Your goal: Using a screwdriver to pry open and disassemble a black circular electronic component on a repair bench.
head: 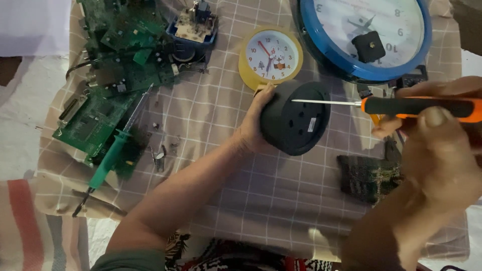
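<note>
Black clock back (295,119) in left hand (256,125); screwdriver (401,106) in right hand (437,135).

Black clock back (293,118), orange-and-black screwdriver (416,107), yellow clock (270,56) — beige checked cloth (261,190).

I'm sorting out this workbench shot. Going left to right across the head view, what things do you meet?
Green circuit boards → green-handled soldering iron → left hand → black round clock back → orange-handled screwdriver in the right hand.
</note>
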